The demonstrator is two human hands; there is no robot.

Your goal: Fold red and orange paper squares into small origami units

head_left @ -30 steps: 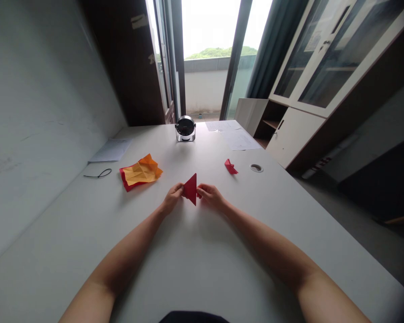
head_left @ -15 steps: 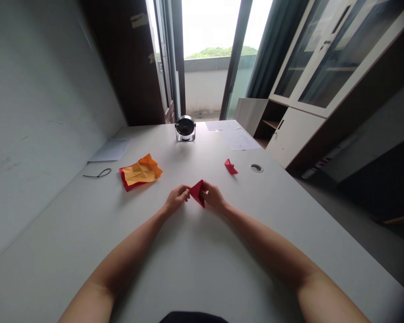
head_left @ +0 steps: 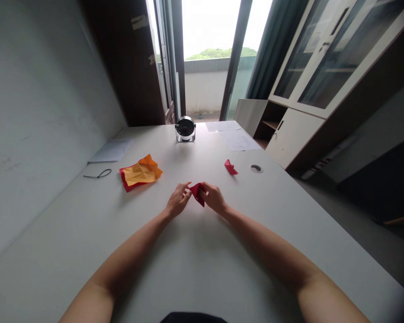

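Observation:
A folded piece of red paper (head_left: 197,193), roughly triangular, is held just above or on the white table in front of me. My right hand (head_left: 212,197) grips it from the right, its thumb and fingers closed on the paper's edge and partly inside the fold. At the paper's left tip is my left hand (head_left: 179,198), fingers apart; whether a fingertip touches the tip I cannot tell. Beyond my right hand lies a small folded red paper boat (head_left: 230,167).
Crumpled orange paper (head_left: 143,171) lies over red paper at left. Behind it are a black cord (head_left: 99,174) and white sheets (head_left: 110,150). A round silver-framed device (head_left: 185,128) stands at the far edge. More papers (head_left: 239,140) and a cable hole (head_left: 256,168) are at right.
My left fingers have loosened from a pinch at the paper's left tip and spread apart. The red paper has tilted slightly in my right hand.

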